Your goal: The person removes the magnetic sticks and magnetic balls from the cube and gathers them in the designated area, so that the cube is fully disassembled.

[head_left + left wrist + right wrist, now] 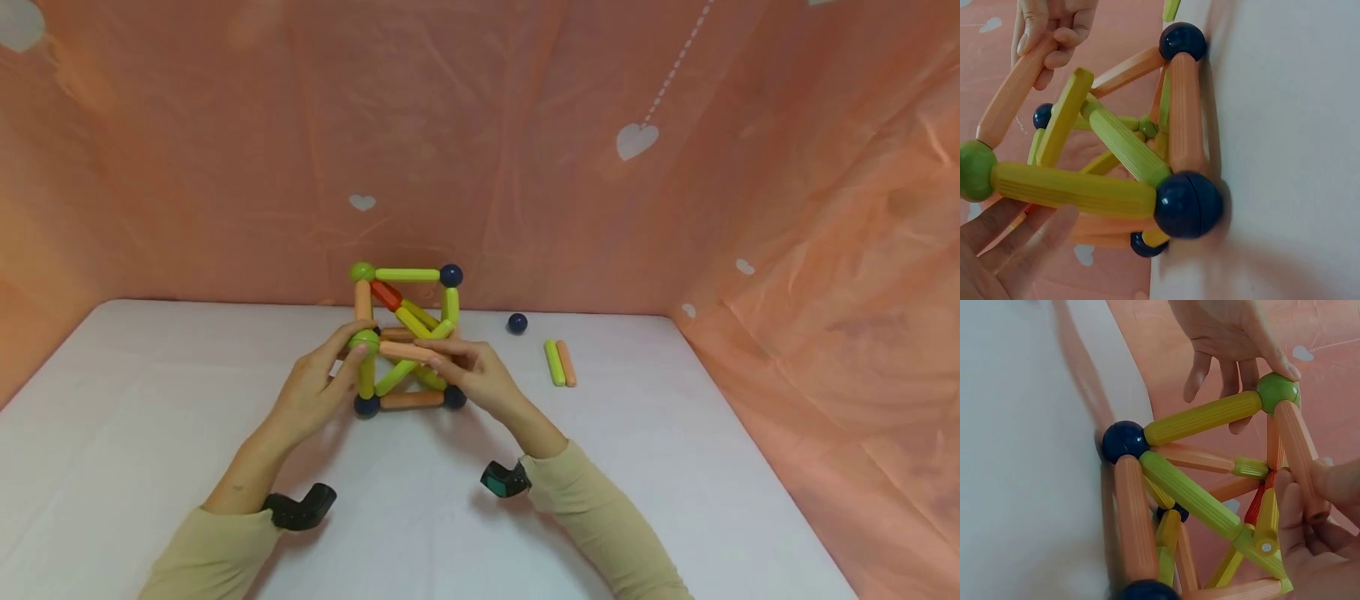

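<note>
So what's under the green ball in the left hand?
A yellow rod runs down from the green ball to a dark blue ball. That ball hides the bit of table beneath it.

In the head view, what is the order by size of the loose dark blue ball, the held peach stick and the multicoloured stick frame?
Largest: multicoloured stick frame
Next: held peach stick
Smallest: loose dark blue ball

Table (150,433) is viewed from the head, forward and down. Rod frame (396,377), shared by all three views, is seen close up from each wrist
</note>
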Demonstrator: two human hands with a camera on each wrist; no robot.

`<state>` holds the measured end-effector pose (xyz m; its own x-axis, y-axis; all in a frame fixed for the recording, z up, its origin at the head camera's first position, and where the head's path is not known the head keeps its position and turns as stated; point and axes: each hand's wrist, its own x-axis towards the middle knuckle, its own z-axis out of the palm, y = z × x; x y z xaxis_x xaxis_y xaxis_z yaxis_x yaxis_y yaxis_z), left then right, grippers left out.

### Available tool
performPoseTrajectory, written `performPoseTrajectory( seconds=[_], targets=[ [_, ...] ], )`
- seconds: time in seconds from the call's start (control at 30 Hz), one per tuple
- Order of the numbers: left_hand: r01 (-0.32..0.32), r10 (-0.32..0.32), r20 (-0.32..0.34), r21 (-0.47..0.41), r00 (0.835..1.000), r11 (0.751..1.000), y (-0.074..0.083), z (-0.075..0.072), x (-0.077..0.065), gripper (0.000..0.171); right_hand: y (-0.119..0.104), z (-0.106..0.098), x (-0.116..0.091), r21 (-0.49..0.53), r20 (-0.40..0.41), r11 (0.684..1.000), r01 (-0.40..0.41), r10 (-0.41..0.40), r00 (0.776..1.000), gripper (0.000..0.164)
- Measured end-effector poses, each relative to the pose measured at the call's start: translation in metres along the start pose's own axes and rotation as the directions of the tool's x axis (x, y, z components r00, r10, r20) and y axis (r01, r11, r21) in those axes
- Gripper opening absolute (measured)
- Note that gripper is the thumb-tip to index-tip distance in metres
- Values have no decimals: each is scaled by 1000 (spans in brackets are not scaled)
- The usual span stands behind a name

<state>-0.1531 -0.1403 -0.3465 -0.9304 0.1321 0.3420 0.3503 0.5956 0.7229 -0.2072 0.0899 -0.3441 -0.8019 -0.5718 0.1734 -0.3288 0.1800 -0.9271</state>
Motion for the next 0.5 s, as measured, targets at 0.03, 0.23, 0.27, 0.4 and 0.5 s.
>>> performPoseTrajectory(
  seconds=[0.03, 0.23, 0.27, 0.4, 0.5],
  targets=[
    [-4, 4, 1, 3, 1000, 1000, 1, 1, 1, 40, 1, -1, -1, 3, -10, 1000, 1, -1, 1000, 33],
    [-12, 13, -10, 52, 1000, 999, 5, 6, 4, 39, 4, -3, -8, 3, -44, 1000, -1, 1, 999, 33],
    [-13, 13, -11, 61, 1000, 998, 5, 7, 4, 39, 4, -3, -9, 11, -50, 1000, -3, 4, 999, 33],
    [-14, 15, -32, 59, 999, 998, 6, 6, 4, 37, 4, -5, -15, 14, -54, 1000, 22, -21, 998, 33],
    [-16, 18, -35, 53, 999, 998, 6, 3, 4, 36, 4, -11, -20, 36, -85, 999, 32, -29, 996, 33]
  ],
)
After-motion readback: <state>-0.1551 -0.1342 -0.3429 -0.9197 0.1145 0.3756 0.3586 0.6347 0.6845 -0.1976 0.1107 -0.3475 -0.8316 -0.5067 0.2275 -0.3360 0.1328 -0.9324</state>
